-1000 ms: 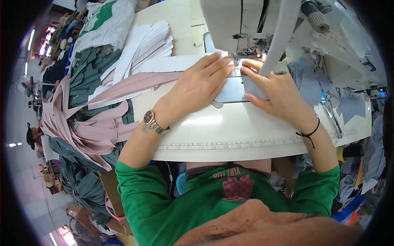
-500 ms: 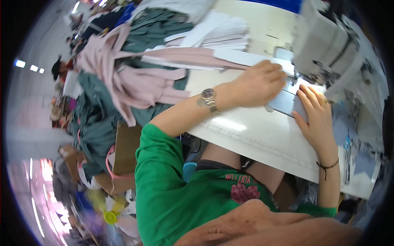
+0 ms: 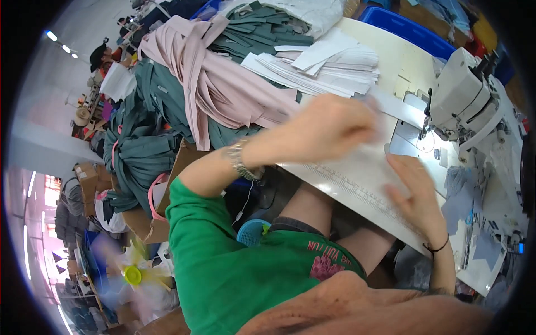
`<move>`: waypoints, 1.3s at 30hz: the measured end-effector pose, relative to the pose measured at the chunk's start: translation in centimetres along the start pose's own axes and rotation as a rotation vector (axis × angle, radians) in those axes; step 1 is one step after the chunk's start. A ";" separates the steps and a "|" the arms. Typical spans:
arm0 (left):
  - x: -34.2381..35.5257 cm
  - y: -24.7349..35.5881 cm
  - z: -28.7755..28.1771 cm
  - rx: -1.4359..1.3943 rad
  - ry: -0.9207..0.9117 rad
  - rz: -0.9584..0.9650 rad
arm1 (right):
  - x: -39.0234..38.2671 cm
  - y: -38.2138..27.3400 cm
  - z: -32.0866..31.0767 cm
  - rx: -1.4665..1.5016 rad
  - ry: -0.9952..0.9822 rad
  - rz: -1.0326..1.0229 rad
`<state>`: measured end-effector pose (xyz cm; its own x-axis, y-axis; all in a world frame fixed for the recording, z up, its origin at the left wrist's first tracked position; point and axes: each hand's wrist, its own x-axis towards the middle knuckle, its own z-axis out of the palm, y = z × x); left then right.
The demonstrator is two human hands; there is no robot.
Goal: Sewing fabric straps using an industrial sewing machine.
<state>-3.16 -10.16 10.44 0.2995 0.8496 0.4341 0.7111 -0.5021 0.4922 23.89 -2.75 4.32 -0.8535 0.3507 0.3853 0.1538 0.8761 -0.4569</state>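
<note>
My left hand (image 3: 335,125), smeared by motion, is curled above the white tabletop (image 3: 326,176) beside the pink fabric strips (image 3: 198,78); whatever its fingers hold, if anything, is hidden. Just beyond it, a white strip (image 3: 396,107) reaches to the metal plate of a white sewing machine (image 3: 458,95). Nearer the printed ruler along the table's edge, my right hand (image 3: 413,198) is also blurred, with thumb and fingers apart and nothing visible in them. White strips (image 3: 329,67) lie stacked behind my left hand. Green strips (image 3: 145,145) are piled left of the pink ones.
A blue bin (image 3: 406,30) stands at the back. Grey cut pieces (image 3: 463,198) lie at the right. A cardboard box (image 3: 139,223) and a small fan (image 3: 134,273) are at the lower left. Another person (image 3: 100,58) is in the far background.
My view has swung toward the left. My left hand has lifted from the machine plate and curled, and my right hand has drawn back from the needle area toward the front edge.
</note>
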 end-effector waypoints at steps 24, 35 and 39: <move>3.1 -5.2 -4.5 -1.061 0.420 -0.350 | 10.7 0.9 8.7 -0.305 0.157 -0.028; 3.2 -6.6 -1.5 0.264 0.617 0.143 | 5.2 -1.6 7.0 -0.263 -0.109 -0.110; 2.5 -2.9 6.4 0.349 -0.039 0.517 | 0.3 -3.2 4.6 -0.277 -0.165 -0.132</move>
<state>-0.38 -5.56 5.25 0.6787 0.5194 0.5192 0.6320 -0.7731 -0.0528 20.80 -6.94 2.18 -0.9405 0.1902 0.2816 0.1467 0.9748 -0.1683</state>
